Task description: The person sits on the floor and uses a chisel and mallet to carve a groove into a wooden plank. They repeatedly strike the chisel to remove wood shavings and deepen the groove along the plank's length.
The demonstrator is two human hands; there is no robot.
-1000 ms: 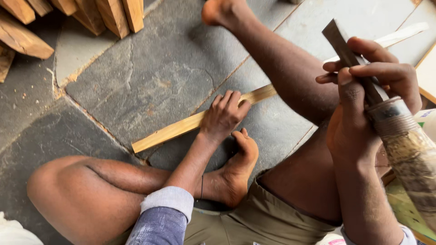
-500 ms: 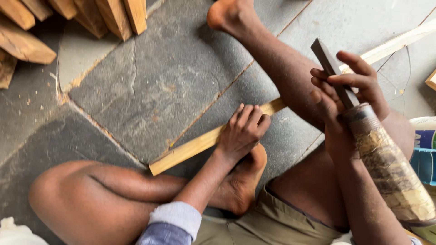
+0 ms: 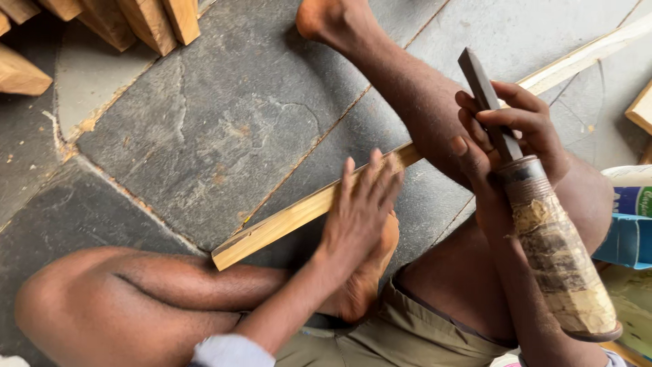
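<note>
Seated on the stone floor (image 3: 204, 136), the person presses the left hand (image 3: 356, 217), fingers flat and unclenched, on a long wooden strip (image 3: 285, 221) passing under the raised leg, steadying it, while the right hand (image 3: 506, 146) grips a wrapped-handle chisel (image 3: 536, 224), blade up.

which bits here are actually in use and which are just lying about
In use: wooden strip under the left hand; chisel in the right hand.
Lying about: stacked wood blocks; blue container.

Left hand (image 3: 360, 211) flat, right hand (image 3: 506, 146) clenched
</note>
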